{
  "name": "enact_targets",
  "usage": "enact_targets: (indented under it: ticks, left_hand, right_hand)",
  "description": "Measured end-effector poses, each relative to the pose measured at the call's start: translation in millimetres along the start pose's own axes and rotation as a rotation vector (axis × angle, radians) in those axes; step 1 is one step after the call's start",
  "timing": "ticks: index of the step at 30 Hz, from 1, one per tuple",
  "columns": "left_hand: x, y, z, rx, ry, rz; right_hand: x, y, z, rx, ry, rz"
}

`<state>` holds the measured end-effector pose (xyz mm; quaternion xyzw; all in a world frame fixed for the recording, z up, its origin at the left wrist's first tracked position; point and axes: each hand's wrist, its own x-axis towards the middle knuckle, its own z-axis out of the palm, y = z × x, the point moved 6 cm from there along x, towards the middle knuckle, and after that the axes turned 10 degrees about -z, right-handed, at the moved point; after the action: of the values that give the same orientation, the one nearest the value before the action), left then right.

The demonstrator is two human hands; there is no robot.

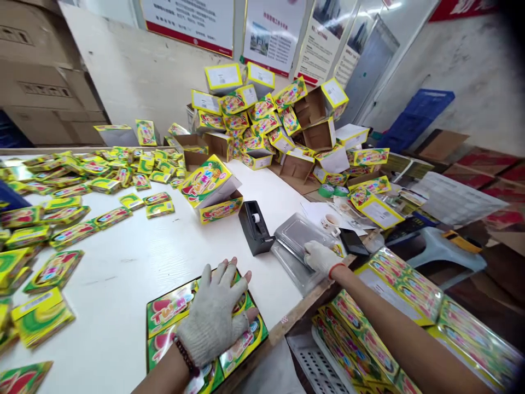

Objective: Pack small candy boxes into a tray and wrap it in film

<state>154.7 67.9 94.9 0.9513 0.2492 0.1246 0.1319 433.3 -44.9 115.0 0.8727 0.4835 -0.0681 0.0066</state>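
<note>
Our left hand lies flat, fingers spread and its grip open, on top of a row of flat candy packs at the near edge of the white desk. The glove covers the middle of that row, so we cannot read the whole print, and the nearest packs run out of view at the bottom.

Our right hand rests on a stack of clear plastic sleeves at the desk's right edge, just beside a black tape dispenser. Its fingers curl down onto the top sleeve, but whether they pinch it or only press on it we cannot tell.

A dark phone lies just right of that hand, half under papers. Below the desk edge, more packs stand packed on edge in a container whose walls are hidden by our forearm and by the picture's border.

An open display box sits mid-desk with its lid propped up; its inside faces away from us, so the contents stay unseen. Behind it rises a heap of display boxes against the wall, several lying open and showing bare brown cardboard inside. Loose small packs are strewn over the left of the desk, those at the left edge cut off. Posters on the wall are too blurred to read.
</note>
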Motion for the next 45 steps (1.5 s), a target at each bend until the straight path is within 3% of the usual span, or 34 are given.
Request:
enact_targets:
  ticks: [2,4,5,6,8,11,12,14,16,19,23,27,30,34,37,40,42,45]
  left_hand:
    - [-3.2,-9.2,-8.3,-0.151,0.112,-0.048]
    - [-6.1,-19.0,-27.9,-0.31,0.268,-0.105]
    - [-7.3,-22.1,-42.7,-0.37,0.348,-0.119]
    - [-8.1,-23.2,-60.7,-0.412,0.421,-0.117]
    - [-8.6,-20.0,-104.0,-0.442,0.533,-0.078]
    - [-12.0,-12.5,-168.5,-0.522,0.577,-0.02]
    - [-14.0,-12.4,-182.3,-0.582,0.527,-0.033]
    - [-21.3,-20.6,-192.4,-0.709,0.386,-0.153]
    - [-34.4,-43.2,-182.0,-0.793,0.316,-0.372]
    - [-54.5,-92.1,-142.3,-0.781,0.359,-0.66]
    - [-55.1,-138.6,-75.6,-0.456,0.309,-0.724]
    - [-54.1,-151.3,-31.7,-0.388,0.275,-0.763]
    - [-67.3,-145.4,-22.4,-0.357,0.278,-0.791]
    - [-81.3,-128.5,-30.0,-0.266,0.242,-0.73]
    - [-63.1,-86.9,-35.1,-0.002,0.092,-0.39]
    - [-37.0,-36.1,-27.1,0.152,-0.035,-0.079]
    - [-20.2,-15.5,-21.6,0.165,-0.04,-0.056]
    - [-4.1,-2.1,-13.3,0.157,-0.045,-0.076]
  right_hand:
    - [-2.4,-2.6,-13.4,-0.051,0.049,0.002]
    - [-12.4,-9.4,-37.7,-0.11,0.184,-0.037]
    - [-21.6,-17.6,-57.1,-0.145,0.326,-0.098]
    - [-33.3,-30.3,-77.8,-0.167,0.469,-0.201]
    - [-55.5,-65.5,-111.2,-0.055,0.529,-0.516]
    - [-70.3,-118.0,-144.8,0.337,0.272,-0.776]
    - [-69.2,-135.5,-148.9,0.49,0.143,-0.821]
    - [-57.0,-166.3,-145.4,0.79,-0.09,-0.827]
    - [-33.8,-190.1,-127.0,1.062,-0.218,-0.76]
    - [7.6,-216.8,-75.6,1.222,-0.271,-0.684]
    - [54.3,-225.3,8.8,0.984,-0.301,-0.474]
    - [63.5,-213.3,52.3,0.878,-0.386,-0.423]
    - [49.2,-198.1,62.1,0.919,-0.407,-0.379]
    - [30.6,-189.9,67.0,1.035,-0.367,-0.312]
    - [26.7,-186.4,72.8,1.092,-0.349,-0.266]
    - [19.0,-176.6,76.5,1.108,-0.324,-0.288]
    - [2.9,-167.1,77.4,1.084,-0.313,-0.345]
    - [-38.7,-151.2,79.9,1.076,-0.323,-0.389]
